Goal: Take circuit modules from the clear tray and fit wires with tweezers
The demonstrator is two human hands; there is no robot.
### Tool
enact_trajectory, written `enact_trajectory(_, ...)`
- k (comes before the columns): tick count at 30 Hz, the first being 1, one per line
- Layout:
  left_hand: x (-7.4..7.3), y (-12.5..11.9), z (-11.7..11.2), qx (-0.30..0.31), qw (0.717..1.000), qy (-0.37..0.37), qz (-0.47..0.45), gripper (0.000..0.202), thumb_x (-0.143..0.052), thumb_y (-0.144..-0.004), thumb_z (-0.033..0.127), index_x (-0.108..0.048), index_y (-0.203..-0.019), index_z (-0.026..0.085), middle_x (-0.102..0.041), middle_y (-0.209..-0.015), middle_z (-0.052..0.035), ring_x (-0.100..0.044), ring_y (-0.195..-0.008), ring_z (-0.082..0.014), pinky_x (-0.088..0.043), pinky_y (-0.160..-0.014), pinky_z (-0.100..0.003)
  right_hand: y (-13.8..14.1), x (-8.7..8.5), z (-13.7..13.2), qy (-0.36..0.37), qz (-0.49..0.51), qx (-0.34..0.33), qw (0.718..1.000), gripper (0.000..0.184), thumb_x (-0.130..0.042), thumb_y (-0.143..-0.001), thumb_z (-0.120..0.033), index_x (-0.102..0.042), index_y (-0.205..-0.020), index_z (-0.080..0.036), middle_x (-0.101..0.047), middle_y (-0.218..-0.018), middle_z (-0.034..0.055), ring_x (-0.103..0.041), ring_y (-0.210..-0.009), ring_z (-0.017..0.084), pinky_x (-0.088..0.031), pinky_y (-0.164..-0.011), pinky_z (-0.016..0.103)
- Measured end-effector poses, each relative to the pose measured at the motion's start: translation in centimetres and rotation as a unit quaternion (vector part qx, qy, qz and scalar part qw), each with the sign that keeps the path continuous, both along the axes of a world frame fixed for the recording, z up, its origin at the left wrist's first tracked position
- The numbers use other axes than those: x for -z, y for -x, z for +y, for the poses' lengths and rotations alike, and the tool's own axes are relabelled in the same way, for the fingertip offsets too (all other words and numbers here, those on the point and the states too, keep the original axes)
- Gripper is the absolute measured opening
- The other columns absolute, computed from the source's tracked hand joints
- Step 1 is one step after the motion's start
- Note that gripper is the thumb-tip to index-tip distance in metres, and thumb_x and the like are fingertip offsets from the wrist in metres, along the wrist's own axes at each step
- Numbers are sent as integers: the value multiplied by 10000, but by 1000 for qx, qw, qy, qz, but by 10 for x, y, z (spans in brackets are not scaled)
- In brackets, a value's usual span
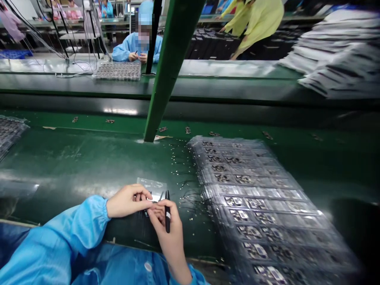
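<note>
My left hand [128, 201] rests on the green table [74, 166] with its fingers curled and pinched on a small part I cannot make out, at the near edge of a small clear plastic sheet [152, 185]. My right hand [166, 226] is closed round black tweezers [168, 211], whose tips point away from me toward that sheet. Both hands meet fingertip to fingertip over the sheet. Blue sleeves cover both of my arms.
A stack of clear trays [261, 206] holding small dark parts lies just right of my hands. Tiny bits lie scattered near a slanted green post [166, 71]. More trays sit at the far left [8, 132]. Across the belt, a person in blue [135, 45] and one in yellow [255, 21] work.
</note>
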State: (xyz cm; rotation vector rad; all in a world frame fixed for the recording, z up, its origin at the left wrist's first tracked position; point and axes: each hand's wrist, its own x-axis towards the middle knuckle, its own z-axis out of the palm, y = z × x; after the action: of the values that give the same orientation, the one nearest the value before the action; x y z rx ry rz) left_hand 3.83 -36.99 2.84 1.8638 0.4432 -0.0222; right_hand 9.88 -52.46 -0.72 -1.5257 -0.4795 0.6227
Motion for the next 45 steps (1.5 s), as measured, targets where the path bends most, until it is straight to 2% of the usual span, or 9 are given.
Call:
enact_trajectory(3, 2, 1, -1, 5, 1000, -1, -8, 156, -653, -746, 288, -691, -789, 143, -532, -704, 15, -441, -587, -80, -373, -559, -195, 3, 1, 1, 14, -23, -22, 999, 223, -628, -812, -283, -467, -926, -178, -587, -744, -3, -601, -644, 96, -503, -612, 174)
enact_trajectory(7, 2, 0, 2, -31, 998, 52, 10, 142, -637, -758, 270, -674, -765, 133, -588, -660, 17, -472, -576, -83, -386, -558, -192, 4, 1, 2, 16, -11, -8, 1000, 225, -635, -798, -277, -460, -899, -179, -616, -782, 18, -621, -674, 111, -516, -626, 192)
enact_trajectory(10, 1, 1, 5, -38, 997, 61, 11, 121, -639, -754, 249, -658, -764, 130, -604, -646, 23, -497, -577, -81, -405, -571, -188, 4, 0, 3, 13, 5, 2, 1000, 237, -637, -794, -285, -452, -900, -182, -628, -797, 25, -624, -676, 118, -515, -600, 196)
enact_trajectory(21, 0, 4, 5, -20, 1000, 8, -10, 98, -628, -786, 235, -658, -775, 142, -663, -709, 10, -568, -624, -91, -440, -602, -183, 4, 2, 2, -4, 40, 19, 999, 265, -647, -793, -309, -440, -907, -189, -615, -780, 8, -602, -628, 95, -521, -536, 171)
enact_trajectory(30, -1, 7, 0, -32, 997, -68, -26, 63, -625, -787, 199, -662, -763, 154, -646, -668, 26, -540, -577, -78, -428, -572, -165, 2, 2, 2, 3, 24, 8, 1000, 251, -634, -801, -291, -446, -931, -190, -614, -818, 23, -617, -704, 115, -534, -618, 205)
enact_trajectory(35, 2, 8, 0, -9, 995, -89, -39, 85, -621, -799, 224, -669, -777, 158, -644, -680, 15, -541, -580, -84, -432, -575, -172, 3, -1, 2, -12, 36, 6, 999, 218, -597, -821, -312, -446, -922, -191, -594, -804, 17, -601, -662, 106, -543, -583, 206)
enact_trajectory(45, 0, 8, -2, 34, 992, -108, -54, 81, -600, -810, 226, -651, -796, 164, -659, -725, 7, -559, -588, -85, -456, -595, -176, 7, 0, 6, 8, -6, 21, 1000, 167, -574, -822, -259, -448, -899, -181, -535, -768, 3, -565, -680, 105, -503, -597, 200)
